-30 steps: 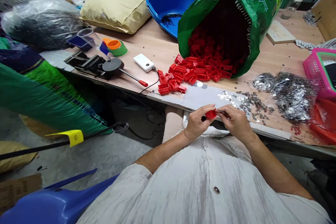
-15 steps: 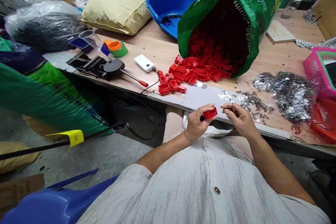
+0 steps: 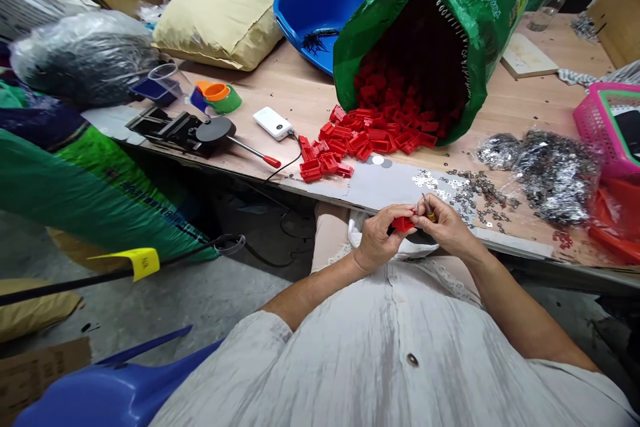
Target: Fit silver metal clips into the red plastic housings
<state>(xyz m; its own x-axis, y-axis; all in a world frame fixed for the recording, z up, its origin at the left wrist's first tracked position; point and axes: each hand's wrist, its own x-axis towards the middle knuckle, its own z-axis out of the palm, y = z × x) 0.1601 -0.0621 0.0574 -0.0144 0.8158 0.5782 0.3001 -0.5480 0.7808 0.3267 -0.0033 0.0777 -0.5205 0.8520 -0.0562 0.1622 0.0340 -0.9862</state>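
Wooden table (image 3: 310,97), red clip (image 3: 403,223) between hands

Wooden table (image 3: 310,97) with spilled red plastic parts (image 3: 350,141), green sack (image 3: 480,0), blue basin (image 3: 305,7), white power bank (image 3: 273,123).

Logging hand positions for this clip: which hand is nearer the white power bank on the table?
Left. The left hand, holding a red plastic piece, is below and right of the power bank; the right hand is farther right, beyond that piece.
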